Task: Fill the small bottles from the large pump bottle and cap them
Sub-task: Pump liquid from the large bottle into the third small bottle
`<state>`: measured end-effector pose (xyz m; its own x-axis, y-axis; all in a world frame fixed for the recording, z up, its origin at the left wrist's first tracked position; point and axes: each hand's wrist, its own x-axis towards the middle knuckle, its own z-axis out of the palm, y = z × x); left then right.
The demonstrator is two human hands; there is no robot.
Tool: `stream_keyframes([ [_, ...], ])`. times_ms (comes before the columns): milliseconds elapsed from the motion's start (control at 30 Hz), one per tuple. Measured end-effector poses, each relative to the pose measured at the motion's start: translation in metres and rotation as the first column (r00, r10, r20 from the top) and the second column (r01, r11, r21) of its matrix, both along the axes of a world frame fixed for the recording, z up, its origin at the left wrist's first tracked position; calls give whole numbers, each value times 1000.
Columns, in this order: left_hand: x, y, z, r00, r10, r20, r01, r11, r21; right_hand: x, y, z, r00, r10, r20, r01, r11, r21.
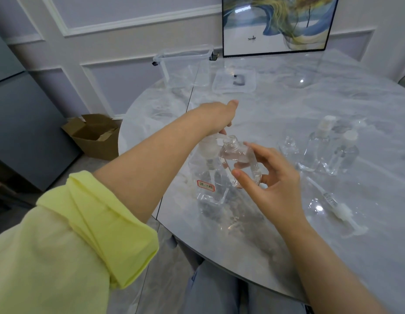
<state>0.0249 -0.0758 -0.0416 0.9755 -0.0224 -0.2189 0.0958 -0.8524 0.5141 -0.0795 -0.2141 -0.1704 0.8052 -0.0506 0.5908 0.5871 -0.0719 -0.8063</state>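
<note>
A large clear pump bottle [208,184] with a red-edged label stands near the table's left edge. My left hand [216,116] rests on top of its white pump head, fingers pointing down. My right hand [262,175] grips a small clear bottle [236,159], tilted, with its open mouth right at the pump spout. To the right stand an open small bottle [288,147] and two capped bottles [317,146] [343,152]. A loose white pump cap with its tube [339,210] lies on the table.
The marble table [287,105] carries a clear plastic box [185,66] and its lid [233,80] at the back. A framed picture [278,23] leans against the wall. A cardboard box [95,134] sits on the floor to the left.
</note>
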Motion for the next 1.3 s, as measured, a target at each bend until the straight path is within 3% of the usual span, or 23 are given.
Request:
stream_keyframes([
  [833,-3,-4,2,1000,-4,12,4,998,55,2,-2,-1,1000,-18,-2,18,1000,-12],
  [1300,-12,-7,14,993,-30,113,21,996,82,1,-1,0,1000,-16,12,16,1000,-9],
])
